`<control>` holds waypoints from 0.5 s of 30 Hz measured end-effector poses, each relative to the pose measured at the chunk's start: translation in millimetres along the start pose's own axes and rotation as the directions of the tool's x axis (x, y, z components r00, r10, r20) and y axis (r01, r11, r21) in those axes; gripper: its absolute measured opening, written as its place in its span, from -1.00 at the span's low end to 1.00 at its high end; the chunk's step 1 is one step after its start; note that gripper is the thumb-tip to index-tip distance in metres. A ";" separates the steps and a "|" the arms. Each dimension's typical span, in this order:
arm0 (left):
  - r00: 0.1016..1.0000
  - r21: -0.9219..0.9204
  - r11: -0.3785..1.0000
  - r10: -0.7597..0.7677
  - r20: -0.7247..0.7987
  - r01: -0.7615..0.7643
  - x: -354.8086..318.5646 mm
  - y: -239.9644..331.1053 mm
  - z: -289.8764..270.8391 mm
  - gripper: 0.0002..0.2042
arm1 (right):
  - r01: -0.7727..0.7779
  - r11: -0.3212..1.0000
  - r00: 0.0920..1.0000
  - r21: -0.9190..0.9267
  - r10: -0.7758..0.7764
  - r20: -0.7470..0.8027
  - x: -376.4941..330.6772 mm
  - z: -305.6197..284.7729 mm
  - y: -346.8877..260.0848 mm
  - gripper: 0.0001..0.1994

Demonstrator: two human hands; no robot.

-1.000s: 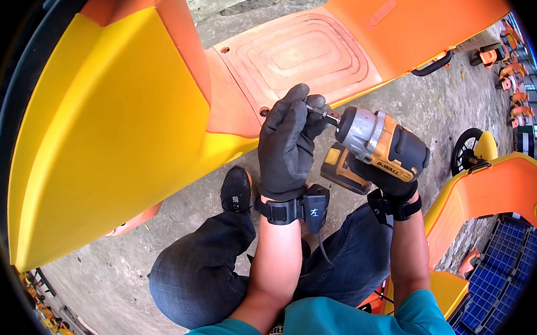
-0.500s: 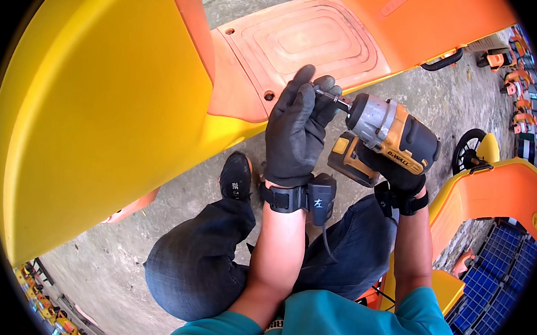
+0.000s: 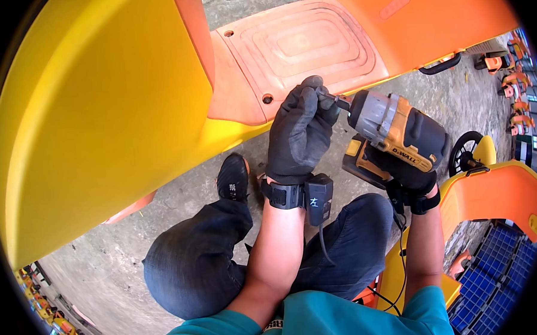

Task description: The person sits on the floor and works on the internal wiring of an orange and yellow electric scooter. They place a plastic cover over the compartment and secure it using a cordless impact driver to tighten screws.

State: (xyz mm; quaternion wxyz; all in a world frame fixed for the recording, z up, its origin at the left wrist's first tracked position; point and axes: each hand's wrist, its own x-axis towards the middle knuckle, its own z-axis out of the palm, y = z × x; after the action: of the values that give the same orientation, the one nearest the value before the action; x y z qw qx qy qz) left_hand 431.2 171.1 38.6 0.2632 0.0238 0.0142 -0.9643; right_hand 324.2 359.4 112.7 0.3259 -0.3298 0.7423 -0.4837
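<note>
My right hand, in a black glove, is wrapped round the grip of a yellow, black and grey cordless impact driver. Its nose points up and left toward my other hand. A short metal driver bit sticks out of the nose. Also gloved in black, my left hand is closed, thumb and fingers pinching the bit's far end. Whether a screw sits there is hidden by the fingers. Just beyond lies an orange floor panel with ridged rings and a recessed screw hole near its closest corner.
A large yellow body shell rises at the left, joined to the panel. At the right are another orange and yellow body, a black wheel and blue grid pallets. Concrete floor lies below my legs.
The impact driver and my right hand have shifted slightly right. My left fingers have curled in more tightly at the bit's end, and the hand has lowered a little.
</note>
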 end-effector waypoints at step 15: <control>0.990 -0.344 0.929 0.119 -0.077 -0.138 81.9 -5.2 24.8 -0.79 | 0.137 0.927 0.920 -0.349 0.011 0.391 151.8 -53.3 -113.2 -0.64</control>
State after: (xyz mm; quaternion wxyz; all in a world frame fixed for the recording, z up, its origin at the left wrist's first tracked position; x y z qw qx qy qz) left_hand 357.1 133.1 59.1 0.3253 0.0043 0.1904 -0.9262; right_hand 214.6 228.4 210.3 0.3817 -0.4981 0.7299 -0.2711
